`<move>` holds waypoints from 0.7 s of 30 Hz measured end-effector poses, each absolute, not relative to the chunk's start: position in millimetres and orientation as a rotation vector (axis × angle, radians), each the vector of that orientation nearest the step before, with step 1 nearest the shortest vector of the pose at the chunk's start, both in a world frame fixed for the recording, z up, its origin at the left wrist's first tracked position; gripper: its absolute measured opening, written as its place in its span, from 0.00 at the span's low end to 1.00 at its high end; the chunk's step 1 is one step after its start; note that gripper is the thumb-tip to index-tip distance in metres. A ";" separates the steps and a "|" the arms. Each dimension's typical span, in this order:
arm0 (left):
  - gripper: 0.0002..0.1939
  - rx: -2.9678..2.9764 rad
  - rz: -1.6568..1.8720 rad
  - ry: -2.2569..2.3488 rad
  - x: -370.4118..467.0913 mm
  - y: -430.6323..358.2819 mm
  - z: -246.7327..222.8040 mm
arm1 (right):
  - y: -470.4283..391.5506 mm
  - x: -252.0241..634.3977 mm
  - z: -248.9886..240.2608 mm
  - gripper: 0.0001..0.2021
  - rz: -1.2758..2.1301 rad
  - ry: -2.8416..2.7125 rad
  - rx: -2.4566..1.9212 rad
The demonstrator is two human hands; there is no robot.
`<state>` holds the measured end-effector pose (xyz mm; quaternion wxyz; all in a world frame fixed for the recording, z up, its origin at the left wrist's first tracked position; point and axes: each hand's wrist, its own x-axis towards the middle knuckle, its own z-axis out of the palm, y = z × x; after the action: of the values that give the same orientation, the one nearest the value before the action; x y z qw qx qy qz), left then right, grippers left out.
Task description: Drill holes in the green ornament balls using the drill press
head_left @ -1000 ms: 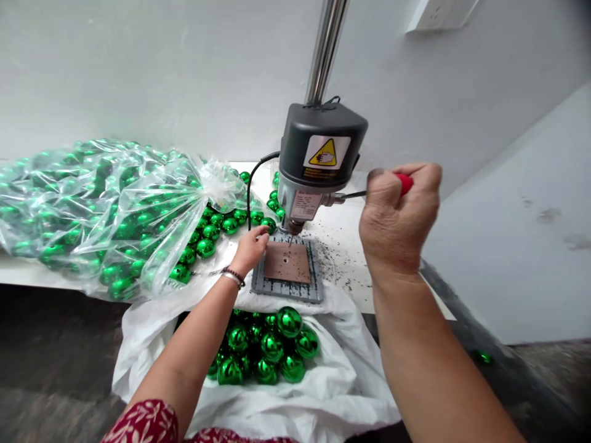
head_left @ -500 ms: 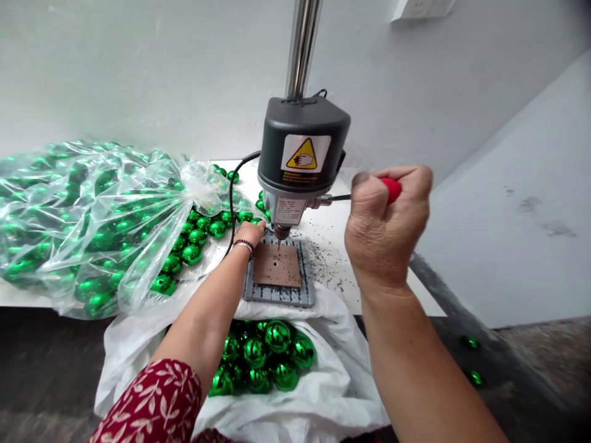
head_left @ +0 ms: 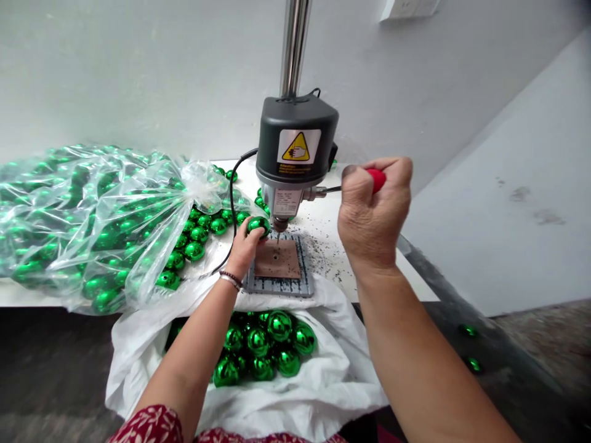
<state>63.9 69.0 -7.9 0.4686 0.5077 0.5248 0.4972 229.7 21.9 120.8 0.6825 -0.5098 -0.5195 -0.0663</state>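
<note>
My left hand (head_left: pixel 244 249) has its fingers closed round a shiny green ball ornament (head_left: pixel 258 227), just left of the drill bit. Red shows between the fingers of my right hand (head_left: pixel 375 212), which is wrapped round the knob (head_left: pixel 378 179) of the drill press lever. The drill press (head_left: pixel 298 141) has a dark grey head with a yellow warning label. Its thin bit (head_left: pixel 278 237) points down at a brown board (head_left: pixel 277 258) with a small hole, lying on the grey slotted base (head_left: pixel 302 287).
A clear plastic bag (head_left: pixel 133 209) full of green balls lies at left, with loose balls (head_left: pixel 194 250) beside it. More balls (head_left: pixel 257 342) rest on white cloth (head_left: pixel 337 369) in front. Dark shavings (head_left: pixel 323 252) litter the table. Two balls (head_left: pixel 473 364) lie on the floor at right.
My left hand has drawn back slightly from behind the base, and a green ball now shows in its fingers. My right hand still grips the lever knob. The view has shifted slightly.
</note>
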 end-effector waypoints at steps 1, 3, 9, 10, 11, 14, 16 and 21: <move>0.23 1.149 1.189 1.211 60.0 61.8 -7.2 | 22.2 229.9 119.9 0.10 -0.148 -1.170 -1.138; 0.21 0.982 1.133 1.107 52.2 50.4 -7.0 | 22.8 230.1 118.7 0.10 -0.144 -1.174 -1.131; 0.26 1.274 0.969 1.256 44.0 40.9 -10.2 | 21.3 230.0 119.6 0.10 -0.137 -1.185 -1.138; 0.26 1.353 0.946 1.299 45.0 41.8 -11.1 | 20.6 230.0 120.2 0.10 -0.124 -1.189 -1.127; 0.27 1.423 0.930 1.338 46.2 42.9 -12.0 | 20.0 229.9 120.7 0.10 -0.111 -1.189 -1.119; 0.28 1.604 0.901 1.420 49.9 45.8 -13.8 | 19.2 229.7 121.3 0.10 -0.091 -1.181 -1.137; 0.28 1.698 0.865 1.442 51.2 46.1 -13.5 | 19.3 229.8 121.1 0.10 -0.088 -1.177 -1.164; 0.32 1.755 0.750 1.459 52.9 43.1 -10.4 | 19.5 230.9 119.7 0.11 -0.099 -1.196 -1.179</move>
<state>52.9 43.1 -10.4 0.3613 0.6812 0.5664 0.2910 230.9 19.5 119.7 0.6665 -0.5224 -0.5301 -0.0437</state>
